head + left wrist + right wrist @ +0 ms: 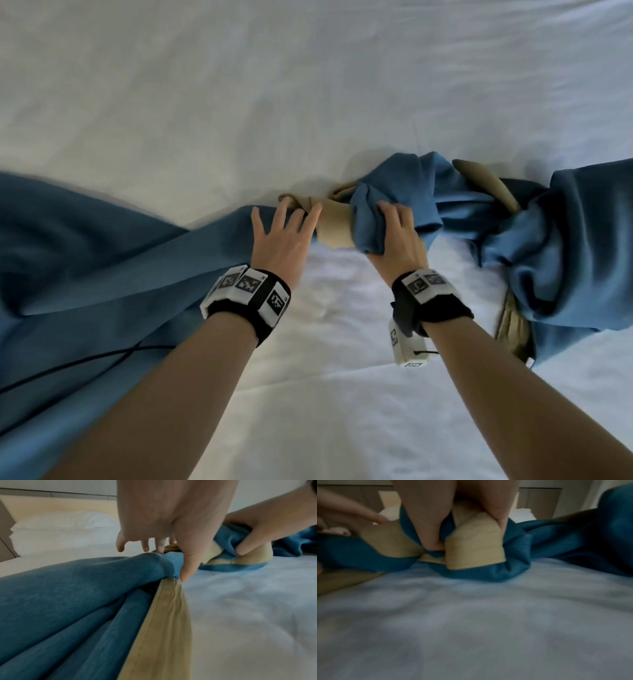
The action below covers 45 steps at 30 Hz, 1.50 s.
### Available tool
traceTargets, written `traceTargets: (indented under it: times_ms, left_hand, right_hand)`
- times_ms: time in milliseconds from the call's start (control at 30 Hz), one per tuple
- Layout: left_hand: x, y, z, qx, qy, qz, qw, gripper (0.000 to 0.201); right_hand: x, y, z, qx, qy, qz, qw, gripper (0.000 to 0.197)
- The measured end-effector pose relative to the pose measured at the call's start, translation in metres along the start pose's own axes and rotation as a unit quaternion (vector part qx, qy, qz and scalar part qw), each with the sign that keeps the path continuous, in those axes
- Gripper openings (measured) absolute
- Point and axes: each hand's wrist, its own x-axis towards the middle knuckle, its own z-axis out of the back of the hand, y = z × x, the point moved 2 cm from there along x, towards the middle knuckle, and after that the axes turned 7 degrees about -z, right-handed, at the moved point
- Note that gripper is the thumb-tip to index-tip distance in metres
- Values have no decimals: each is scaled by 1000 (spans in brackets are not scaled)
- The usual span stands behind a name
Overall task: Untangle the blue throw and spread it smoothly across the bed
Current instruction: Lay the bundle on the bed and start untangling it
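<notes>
Knot (pixel 337 219) of the soft, limp blue throw (pixel 102 260) offered the best hold: right hand (pixel 397 236) clenched it; just left, left hand (pixel 284 236) lay spread, grasping nothing.

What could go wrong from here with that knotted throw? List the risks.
1. The right hand grips a bunched blue fold at the twist; pulling outward may tighten the blue throw rather than loosen it.
2. The left hand only rests spread fingers on the tan border, so that side could slip when tension comes.
3. The black cable lies over the throw's left part and might snag as the cloth is spread on the white sheet.
</notes>
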Motion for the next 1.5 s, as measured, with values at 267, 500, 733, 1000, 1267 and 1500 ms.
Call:
traceTargets:
  times_ms: [267, 500, 733, 1000, 1267, 1500]
  left_hand:
    - [2, -21, 8, -24, 21, -11, 999, 35]
    - [-2, -42, 19, -35, -39, -25, 998, 43]
    - [-24, -124, 3, -11, -12, -118, 993, 95]
    - [19, -174, 7, -30, -19, 38, 999, 110]
    - [56, -272, 18, -24, -67, 171, 983, 101]
    - [78, -345, 45, 20, -50, 70, 996, 81]
  right_hand:
    - [-14, -67, 53, 123, 73, -112, 983, 73]
    - [-66, -113, 71, 5, -24, -96, 995, 72]
    - [-53, -171, 94, -179, -37, -200, 963, 113]
    - [-23, -228, 81, -232, 37, -122, 964, 105]
    - [25, -320, 185, -205, 9, 81, 975, 46]
    - [49, -440, 304, -255, -126, -20, 959, 45]
